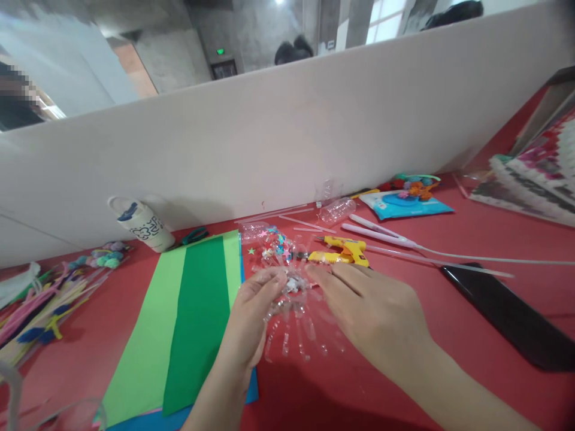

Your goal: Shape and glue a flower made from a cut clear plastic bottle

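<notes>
Between my hands is a clear plastic piece (294,308) with cut strips fanning out, like part of a cut bottle. My left hand (256,302) grips its left side, thumb and fingers closed. The bent fingers of my right hand (372,305) close on its upper right edge; their tips are partly hidden. Pale shiny bits (294,284) show at its middle. Just beyond lie colourful star sequins (281,242) in clear plastic. A yellow glue gun (350,248) rests past my right fingers, with a yellow-handled tool (326,257) beside it.
Green felt sheets (197,323) lie left. Behind them are a white tumbler (146,226) and dark pliers (194,236). Rightward lie a black phone (507,317), a corded pink styling iron (381,233) and a blue wipes pack (406,206). A white partition (287,131) borders the red table (404,395).
</notes>
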Available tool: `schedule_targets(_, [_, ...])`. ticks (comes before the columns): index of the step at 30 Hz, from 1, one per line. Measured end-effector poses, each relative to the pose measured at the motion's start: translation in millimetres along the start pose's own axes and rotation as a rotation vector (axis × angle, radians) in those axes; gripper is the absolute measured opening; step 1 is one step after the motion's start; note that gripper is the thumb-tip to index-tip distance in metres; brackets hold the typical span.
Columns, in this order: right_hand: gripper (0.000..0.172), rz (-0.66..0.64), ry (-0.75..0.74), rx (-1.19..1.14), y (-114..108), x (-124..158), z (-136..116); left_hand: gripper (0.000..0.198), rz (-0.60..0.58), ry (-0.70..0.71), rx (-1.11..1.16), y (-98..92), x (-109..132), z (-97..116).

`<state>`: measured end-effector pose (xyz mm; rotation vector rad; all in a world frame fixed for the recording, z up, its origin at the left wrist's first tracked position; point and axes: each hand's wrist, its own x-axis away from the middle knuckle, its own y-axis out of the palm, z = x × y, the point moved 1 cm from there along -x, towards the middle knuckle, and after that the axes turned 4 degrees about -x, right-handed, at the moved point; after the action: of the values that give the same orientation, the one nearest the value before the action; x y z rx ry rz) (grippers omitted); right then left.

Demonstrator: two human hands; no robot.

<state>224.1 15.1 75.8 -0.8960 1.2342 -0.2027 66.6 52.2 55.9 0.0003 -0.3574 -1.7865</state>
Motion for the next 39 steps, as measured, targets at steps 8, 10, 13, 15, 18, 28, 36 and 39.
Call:
schedule_targets(8, [0.022, 0.015, 0.11, -0.24, -7.7, -5.2, -0.2, 0.021, 0.033, -0.042, -0.009, 2.8, 1.4, 1.0])
schedule_targets(10, [0.021, -0.029, 0.253, -0.421, -10.5, -7.1, 1.2, 0.019, 0.033, -0.019, 0.003, 2.7, 1.3, 1.2])
schedule_targets(13, [0.02, -0.121, 0.458, -0.619, -13.1, -6.3, 6.9, 0.016, 0.039, 0.021, 0.026, 1.5, 0.7, 1.6])
schedule_targets(15, [0.018, -0.175, 0.506, -0.703, -14.4, -4.2, 12.1, 0.015, 0.051, 0.031, 0.034, 0.3, 0.0, 1.9])
schedule_targets(18, [0.018, -0.233, 0.463, -0.796, -17.0, -2.6, 18.8, 0.016, 0.084, 0.04, 0.044, -2.3, -2.0, 2.1])
schedule_targets(28, [0.013, -0.138, 0.399, -0.571, -18.6, -8.0, 10.4, 0.021, 0.178, 0.104, 0.054, -5.6, -8.0, -3.1])
schedule_targets(36, [0.017, -0.124, 0.431, -0.639, -22.1, -9.5, 4.7, 0.024, 0.235, 0.136, 0.016, -5.3, -7.0, -2.6])
schedule_targets(39, [0.017, -0.076, 0.445, -0.71, -24.5, -11.1, 4.2, 0.023, 0.265, 0.158, 0.022, -5.5, -7.8, -3.1])
